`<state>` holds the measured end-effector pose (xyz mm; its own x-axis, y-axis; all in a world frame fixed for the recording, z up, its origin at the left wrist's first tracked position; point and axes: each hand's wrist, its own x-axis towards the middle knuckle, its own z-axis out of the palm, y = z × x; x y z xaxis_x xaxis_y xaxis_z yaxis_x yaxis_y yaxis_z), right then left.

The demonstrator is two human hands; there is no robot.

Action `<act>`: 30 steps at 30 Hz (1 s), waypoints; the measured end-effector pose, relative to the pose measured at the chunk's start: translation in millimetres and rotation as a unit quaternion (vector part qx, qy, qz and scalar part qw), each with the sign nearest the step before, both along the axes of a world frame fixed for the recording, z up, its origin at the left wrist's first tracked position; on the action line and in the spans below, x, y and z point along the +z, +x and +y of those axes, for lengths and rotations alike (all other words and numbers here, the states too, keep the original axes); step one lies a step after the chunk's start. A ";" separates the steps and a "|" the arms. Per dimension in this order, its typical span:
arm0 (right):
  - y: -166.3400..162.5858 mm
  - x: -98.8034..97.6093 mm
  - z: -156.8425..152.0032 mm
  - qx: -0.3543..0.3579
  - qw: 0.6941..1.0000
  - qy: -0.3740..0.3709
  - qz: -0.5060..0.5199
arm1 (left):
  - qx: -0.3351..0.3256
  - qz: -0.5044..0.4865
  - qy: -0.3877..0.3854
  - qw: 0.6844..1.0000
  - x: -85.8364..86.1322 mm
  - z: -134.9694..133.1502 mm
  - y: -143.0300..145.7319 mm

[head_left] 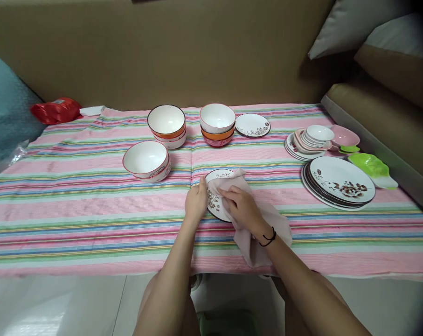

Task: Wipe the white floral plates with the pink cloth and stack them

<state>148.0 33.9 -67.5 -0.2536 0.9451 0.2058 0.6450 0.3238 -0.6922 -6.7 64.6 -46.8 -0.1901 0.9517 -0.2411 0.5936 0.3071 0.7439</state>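
Observation:
In front of me a white plate (215, 212) with a dark rim and brown flower print lies on the striped cloth, partly covered. My left hand (196, 201) grips its left edge, thumb along the rim. A pale pink wiping cloth (263, 233) is bunched under my right hand (242, 207), whose fingers press it onto the plate's face. The rest of that cloth trails right, toward the near edge. My right wrist wears a thin black band.
Stacked bowls (146, 158) stand left and behind, with more bowls (217, 116) and a patterned plate (252, 125) farther back. To the right are stacked plates (340, 179), small dishes (318, 135) and a green leaf-shaped dish (370, 168). A red package (57, 111) lies far left.

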 end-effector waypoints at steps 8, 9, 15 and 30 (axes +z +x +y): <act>-14.6 9.1 -10.4 0.125 0.991 -0.002 0.045 | -0.003 0.001 0.019 1.000 4.0 -1.6 -9.9; -14.2 9.0 -7.5 0.104 0.994 0.000 0.040 | -0.018 -0.002 0.027 0.999 4.5 -2.8 -9.9; 2.1 5.6 11.6 -0.050 0.998 0.021 0.011 | -0.020 0.032 0.059 0.998 7.2 -11.5 -6.0; -18.7 4.4 -29.8 0.102 0.995 0.009 0.009 | -0.018 0.022 0.021 0.999 2.2 -3.6 -12.8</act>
